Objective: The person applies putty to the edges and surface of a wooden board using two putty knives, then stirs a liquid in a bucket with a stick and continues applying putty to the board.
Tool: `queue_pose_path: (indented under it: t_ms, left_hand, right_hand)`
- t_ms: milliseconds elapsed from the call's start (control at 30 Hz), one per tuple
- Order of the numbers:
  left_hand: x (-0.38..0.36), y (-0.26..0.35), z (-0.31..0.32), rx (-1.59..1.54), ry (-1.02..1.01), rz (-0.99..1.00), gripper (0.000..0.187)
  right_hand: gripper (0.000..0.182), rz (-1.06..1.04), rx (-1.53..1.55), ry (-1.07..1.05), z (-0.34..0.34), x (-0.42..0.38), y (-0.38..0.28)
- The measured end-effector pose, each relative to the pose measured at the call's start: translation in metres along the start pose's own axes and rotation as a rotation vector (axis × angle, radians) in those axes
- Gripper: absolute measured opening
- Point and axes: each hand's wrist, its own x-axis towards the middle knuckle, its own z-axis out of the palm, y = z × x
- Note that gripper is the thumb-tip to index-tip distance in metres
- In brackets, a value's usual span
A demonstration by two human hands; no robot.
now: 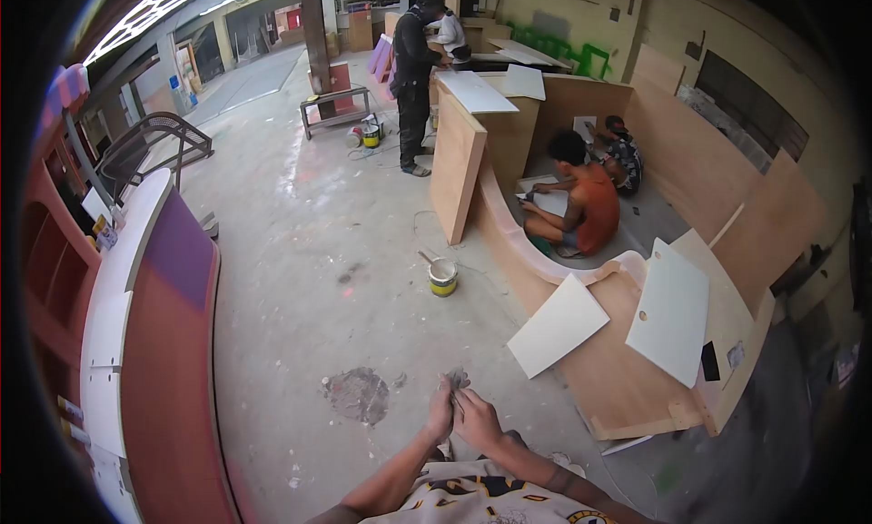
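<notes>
Scrap point(459, 377), grey, too small to identify, is between left hand point(440, 413) and right hand point(478, 421); hands together, fingers of both closed on it, held in front of the shirt point(472, 497) over the near edge of the floor point(300, 279). Dark patch point(359, 396) on floor, just left of hands. Bucket point(443, 279) with a stick in it stands farther out on floor, near the inner edge of the wood counter point(627, 392). White panel point(559, 326) leans over that counter's left edge; holed panel point(670, 311) lies tilted toward its right edge. Seated person in orange point(595, 212) is inside the counter's curve, standing person in black point(413, 65) at its far end. Purple-and-red counter point(173, 379) runs along the floor's left edge
</notes>
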Motion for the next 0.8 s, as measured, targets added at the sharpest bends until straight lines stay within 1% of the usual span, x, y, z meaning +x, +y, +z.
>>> queue_pose_path:
  t_ms: [100,133,200,267,367,467,533,600,667,767,800]
  left_hand:
    - [0.014,0.016,-0.009,-0.018,0.029,0.042,0.061]
    - [0.025,0.029,-0.012,-0.009,0.028,0.067,0.059]
    - [0.039,0.036,-0.017,-0.007,0.028,0.097,0.056]
    - [0.059,0.035,-0.027,-0.022,0.037,0.116,0.054]
    - [0.085,0.054,-0.026,-0.008,0.057,0.119,0.051]
    - [0.119,0.076,-0.021,-0.021,0.064,0.189,0.049]
    - [0.142,0.08,-0.029,0.139,0.119,0.11,0.054]
    - [0.165,0.093,-0.029,0.123,0.138,0.09,0.058]
    - [0.185,0.134,-0.012,-0.035,0.1,0.119,0.061]
    - [0.227,0.163,-0.02,-0.062,0.196,0.251,0.058]
    - [0.236,0.171,-0.019,-0.091,0.275,0.28,0.058]
  right_hand:
    - [0.027,0.0,0.007,0.019,0.014,0.026,-0.002]
    - [0.027,0.0,0.025,0.004,0.02,0.045,-0.003]
    - [0.027,0.006,0.056,-0.024,0.024,0.067,-0.002]
    - [0.027,-0.012,0.065,-0.033,0.031,0.086,0.005]
    - [0.027,-0.021,0.062,-0.04,0.044,0.122,0.026]
    - [0.027,-0.005,0.035,-0.055,0.052,0.166,0.039]
    - [0.027,0.033,0.055,-0.078,0.051,0.211,0.049]
    - [0.027,-0.046,0.108,-0.063,0.057,0.25,0.068]
    - [0.027,-0.12,0.137,-0.016,0.057,0.283,0.071]
    - [0.026,-0.226,0.201,-0.157,0.053,0.301,0.06]
    - [0.024,-0.257,0.229,-0.158,0.046,0.3,0.048]
